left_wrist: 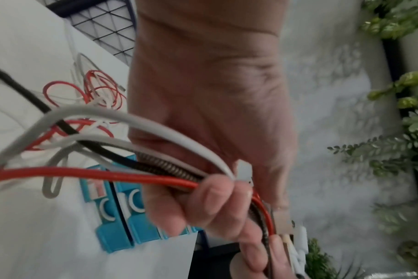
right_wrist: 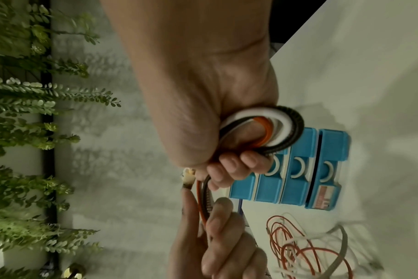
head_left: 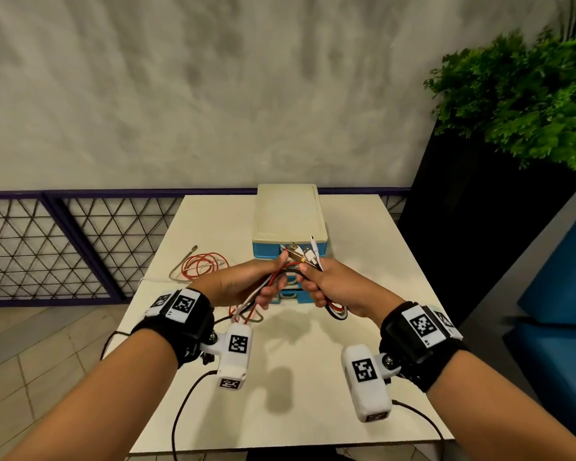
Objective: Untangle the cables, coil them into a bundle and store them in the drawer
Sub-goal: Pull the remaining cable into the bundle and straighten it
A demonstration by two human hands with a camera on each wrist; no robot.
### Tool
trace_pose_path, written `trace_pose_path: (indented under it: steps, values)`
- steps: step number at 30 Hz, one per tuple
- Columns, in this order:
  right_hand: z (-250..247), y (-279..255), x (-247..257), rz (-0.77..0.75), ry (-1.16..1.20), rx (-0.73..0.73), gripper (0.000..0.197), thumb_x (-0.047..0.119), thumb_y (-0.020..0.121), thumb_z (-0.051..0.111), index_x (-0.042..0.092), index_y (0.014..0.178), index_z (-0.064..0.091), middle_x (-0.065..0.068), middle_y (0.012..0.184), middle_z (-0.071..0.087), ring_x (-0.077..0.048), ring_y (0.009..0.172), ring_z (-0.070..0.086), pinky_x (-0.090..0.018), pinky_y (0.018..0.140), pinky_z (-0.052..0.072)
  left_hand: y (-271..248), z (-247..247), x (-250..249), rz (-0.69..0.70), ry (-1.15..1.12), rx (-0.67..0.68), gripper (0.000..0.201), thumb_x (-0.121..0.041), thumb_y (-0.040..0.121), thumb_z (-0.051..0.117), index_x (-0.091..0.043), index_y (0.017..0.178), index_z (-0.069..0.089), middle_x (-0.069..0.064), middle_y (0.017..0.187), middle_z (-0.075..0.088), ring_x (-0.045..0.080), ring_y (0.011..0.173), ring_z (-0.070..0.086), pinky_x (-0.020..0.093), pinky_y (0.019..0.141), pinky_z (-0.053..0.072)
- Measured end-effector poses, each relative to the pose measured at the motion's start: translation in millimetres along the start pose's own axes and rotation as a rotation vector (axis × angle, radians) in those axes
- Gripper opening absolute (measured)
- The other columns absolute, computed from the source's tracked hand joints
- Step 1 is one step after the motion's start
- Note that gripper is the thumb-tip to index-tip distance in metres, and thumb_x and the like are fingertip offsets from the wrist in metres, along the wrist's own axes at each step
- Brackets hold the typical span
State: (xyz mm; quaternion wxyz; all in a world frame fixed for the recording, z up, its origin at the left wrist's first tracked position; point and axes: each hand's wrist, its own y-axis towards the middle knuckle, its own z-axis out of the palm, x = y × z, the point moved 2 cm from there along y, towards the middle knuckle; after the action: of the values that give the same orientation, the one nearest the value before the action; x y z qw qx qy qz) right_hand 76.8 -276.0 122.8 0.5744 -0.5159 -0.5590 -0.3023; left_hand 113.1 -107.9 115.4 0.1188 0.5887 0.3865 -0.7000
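Both forearms raised over the white table (head_left: 363,261), wrists angled inward, hands meeting just in front of the drawer unit (head_left: 288,224). Left hand (head_left: 246,284) curled round the cable bundle (head_left: 280,277), thumb on top, fingers wrapped under; red, white, black and spring-wrapped strands run back out of the fist toward the wrist and hang down to the table. Right hand (head_left: 326,284) fisted round the other end of the same bundle; connector ends (head_left: 305,252) stick up past its thumb, a tight loop (right_wrist: 274,130) of white, orange and black cable bulges out beneath the little finger. Hands close together, fingertips nearly touching, bundle held clear of the tabletop.

Second pile of loose cable (head_left: 202,266), mostly red with some white and grey, lying on the table left of the drawer unit, apart from both hands.

Drawer unit: cream top, blue fronts stacked, each with a white half-ring pull (right_wrist: 298,168). All visible drawers pushed in; contents hidden. A label on the front of one drawer (right_wrist: 323,198), text unreadable.
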Motion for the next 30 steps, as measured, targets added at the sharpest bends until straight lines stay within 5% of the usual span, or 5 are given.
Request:
trace_pose_path:
  steps: [10, 15, 19, 24, 30]
  values:
    - [-5.9, 9.6, -14.8, -0.015, 0.014, -0.183, 0.028, 0.026, 0.105, 0.037, 0.012, 0.084, 0.051, 0.005, 0.058, 0.04, -0.01, 0.049, 0.033, -0.025, 0.051, 0.03, -8.1, -6.5, 22.4, -0.06, -0.149, 0.209, 0.051, -0.069, 0.073, 0.056, -0.019, 0.07, 0.053, -0.006, 0.054, 0.043, 0.012, 0.054, 0.046, 0.031, 0.089, 0.043]
    - [-6.5, 13.0, -17.5, -0.028, 0.176, -0.256, 0.027, 0.023, 0.105, 0.037, 0.012, 0.084, 0.05, 0.004, 0.058, 0.038, -0.009, 0.05, 0.032, -0.023, 0.05, 0.031, -6.5, -5.6, 32.1, -0.006, -0.264, 0.187, 0.045, -0.058, 0.083, 0.045, -0.014, 0.079, 0.052, 0.001, 0.073, 0.057, 0.018, 0.078, 0.06, 0.027, 0.082, 0.047]
    - [-5.7, 17.3, -22.7, 0.005, 0.332, -0.251, 0.03, 0.029, 0.104, 0.037, 0.012, 0.084, 0.05, 0.006, 0.055, 0.039, -0.008, 0.048, 0.034, -0.022, 0.049, 0.033, -5.9, 2.2, 32.3, 0.083, -0.238, 0.107, 0.033, -0.045, 0.091, 0.041, -0.016, 0.075, 0.043, -0.003, 0.063, 0.044, 0.014, 0.062, 0.048, 0.022, 0.068, 0.045]
    - [-0.7, 17.1, -19.0, 0.035, 0.387, -0.228, 0.046, 0.057, 0.094, 0.04, 0.014, 0.08, 0.049, 0.0, 0.06, 0.043, -0.015, 0.053, 0.043, -0.026, 0.055, 0.041, 4.5, 33.1, 25.1, 0.177, 0.122, -0.185, 0.031, -0.028, 0.102, 0.031, -0.015, 0.075, 0.042, -0.001, 0.063, 0.037, 0.007, 0.05, 0.038, 0.018, 0.052, 0.038]
    - [11.0, 11.1, -8.2, 0.076, 0.559, -0.135, 0.043, 0.052, 0.092, 0.046, 0.013, 0.077, 0.054, 0.005, 0.05, 0.057, -0.006, 0.039, 0.055, -0.016, 0.04, 0.043, 15.5, 55.9, 19.2, 0.231, 0.799, -0.433, 0.031, -0.038, 0.1, 0.032, -0.014, 0.102, 0.053, 0.007, 0.089, 0.063, 0.025, 0.081, 0.057, 0.031, 0.07, 0.041]
